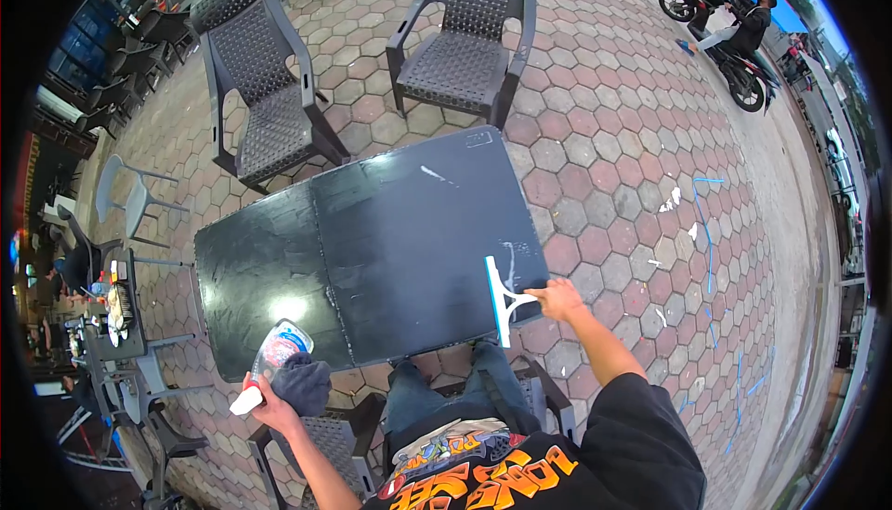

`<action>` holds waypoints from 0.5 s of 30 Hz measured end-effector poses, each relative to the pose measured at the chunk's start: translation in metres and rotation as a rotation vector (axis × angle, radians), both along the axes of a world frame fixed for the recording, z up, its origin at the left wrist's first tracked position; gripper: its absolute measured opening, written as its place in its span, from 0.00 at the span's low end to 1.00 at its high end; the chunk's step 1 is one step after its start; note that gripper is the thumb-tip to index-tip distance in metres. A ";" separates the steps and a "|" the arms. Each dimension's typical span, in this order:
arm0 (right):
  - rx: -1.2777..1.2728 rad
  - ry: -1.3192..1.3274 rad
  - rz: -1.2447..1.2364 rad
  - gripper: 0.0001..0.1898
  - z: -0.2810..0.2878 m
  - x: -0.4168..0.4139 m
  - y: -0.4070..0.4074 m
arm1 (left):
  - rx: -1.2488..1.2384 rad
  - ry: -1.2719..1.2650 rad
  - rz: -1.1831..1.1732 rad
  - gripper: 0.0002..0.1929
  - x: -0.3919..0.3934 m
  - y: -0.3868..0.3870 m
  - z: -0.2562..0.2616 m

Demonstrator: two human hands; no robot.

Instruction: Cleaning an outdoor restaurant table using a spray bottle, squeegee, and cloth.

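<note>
My right hand [559, 299] grips the handle of a white squeegee [497, 301] with a blue edge, at the right front of a dark folding table [411, 231]. White streaks mark the tabletop near the squeegee and farther back. At the table's left front, my left hand [272, 405] holds a clear spray bottle [280, 346] with a red and white top, tilted, together with a bunched dark cloth [303, 383]. The left part of the tabletop looks wet and shiny. A seam crosses the table.
Two woven plastic armchairs [261, 78] [456, 57] stand beyond the table; others are close to my legs. Left is another table [136, 315] bearing dishes, with people near it. Hexagonal paving [599, 182] surrounds me. A person [746, 29] sits on a motorcycle [746, 71] at the upper right.
</note>
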State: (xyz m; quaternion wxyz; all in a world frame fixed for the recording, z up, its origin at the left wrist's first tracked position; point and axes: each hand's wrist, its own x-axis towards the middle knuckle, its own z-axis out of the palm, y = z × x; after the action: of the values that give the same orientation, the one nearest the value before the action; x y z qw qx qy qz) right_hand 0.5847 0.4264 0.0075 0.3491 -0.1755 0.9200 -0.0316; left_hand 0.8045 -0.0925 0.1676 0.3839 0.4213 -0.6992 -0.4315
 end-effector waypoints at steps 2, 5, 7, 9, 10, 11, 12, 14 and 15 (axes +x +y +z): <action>0.026 0.004 -0.011 0.26 -0.002 -0.009 0.048 | 0.059 0.012 0.005 0.18 -0.013 0.030 0.002; 0.086 0.017 -0.034 0.25 -0.002 -0.021 0.111 | 0.065 0.018 -0.008 0.17 -0.026 0.072 0.006; 0.116 0.027 -0.053 0.24 0.001 -0.026 0.154 | 0.077 0.002 -0.014 0.16 -0.031 0.089 0.009; 0.202 0.027 -0.085 0.23 0.006 -0.034 0.187 | 0.050 -0.004 -0.028 0.16 -0.034 0.098 0.004; 0.194 0.031 -0.077 0.23 0.008 -0.035 0.189 | 0.026 -0.015 -0.040 0.16 -0.033 0.101 0.003; 0.127 0.102 -0.187 0.22 0.021 -0.036 0.185 | 0.007 -0.022 -0.042 0.16 -0.029 0.100 0.003; 0.064 0.173 -0.303 0.22 0.028 -0.036 0.182 | 0.003 -0.017 -0.035 0.16 -0.026 0.101 0.002; -0.133 0.416 -0.207 0.20 0.022 -0.035 0.158 | 0.014 -0.007 -0.025 0.16 -0.026 0.102 0.002; -0.187 0.406 -0.143 0.19 0.018 -0.036 0.136 | 0.012 -0.003 -0.022 0.16 -0.029 0.105 0.004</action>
State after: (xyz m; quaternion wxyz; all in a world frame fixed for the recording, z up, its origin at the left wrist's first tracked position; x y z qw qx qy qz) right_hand 0.5484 0.5626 0.0260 0.1361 -0.1441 0.9744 -0.1056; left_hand 0.7754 0.0127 0.1716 0.3753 0.4166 -0.7018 -0.4394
